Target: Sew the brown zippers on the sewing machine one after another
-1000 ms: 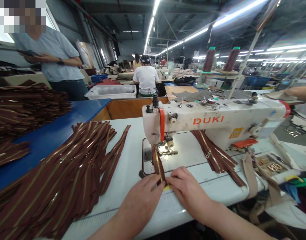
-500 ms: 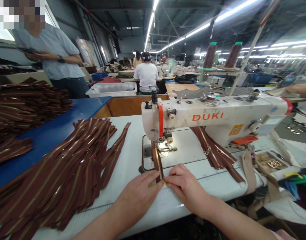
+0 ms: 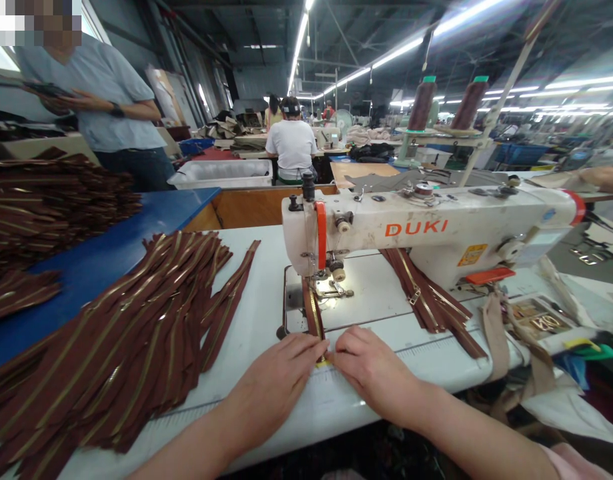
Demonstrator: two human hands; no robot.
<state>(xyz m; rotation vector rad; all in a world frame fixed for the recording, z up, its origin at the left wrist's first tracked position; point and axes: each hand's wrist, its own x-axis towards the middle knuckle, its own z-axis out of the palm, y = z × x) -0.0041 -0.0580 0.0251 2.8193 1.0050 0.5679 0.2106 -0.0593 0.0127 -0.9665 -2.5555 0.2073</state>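
Sewing workshop, factory-scale hall. Industrial sewing machine (image 3: 431,230) marked DUKI, spanning centre to 3 o'clock. Thread cones (image 3: 420,107) on stand at 2 o'clock. Zipper strips (image 3: 151,327) heaped at 8 o'clock. At 12 o'clock, seated person (image 3: 292,143), fabric piles (image 3: 369,138), long tube lights (image 3: 297,53) under dark roof (image 3: 266,20).

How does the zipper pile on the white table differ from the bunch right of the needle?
The zipper pile is large, many strips deep; the bunch has just a few. The bunch shows a slider; I can't make one out on the pile. Both are brown with gold-coloured teeth.
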